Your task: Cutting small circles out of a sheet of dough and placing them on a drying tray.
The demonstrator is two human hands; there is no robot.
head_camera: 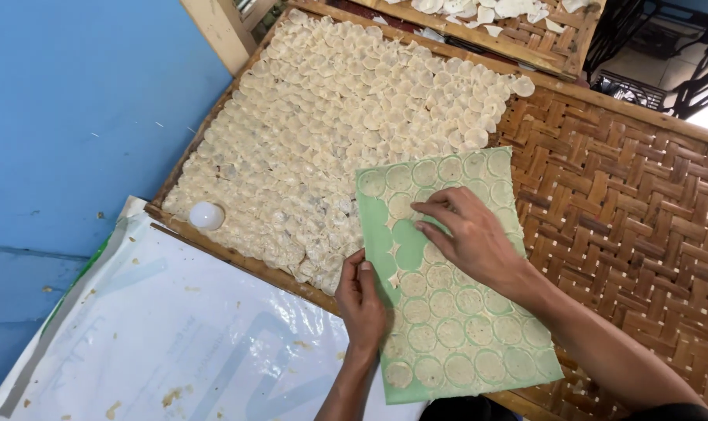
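Observation:
A green sheet [393, 248] covered with several pale dough discs lies on a woven bamboo tray [627, 210]. My left hand [362, 300] grips the sheet's left edge, thumb on top. My right hand [467, 234] rests on the sheet's middle, fingertips on a disc [405, 206] beside a bare green patch. Many overlapping pale discs [346, 125] cover the tray's left part.
A small white round cap [207, 215] sits at the tray's near left corner. A white plastic sheet [175, 327] with crumbs lies below the tray. A blue wall [73, 101] stands at left. Another woven tray [525, 31] with pale pieces lies beyond.

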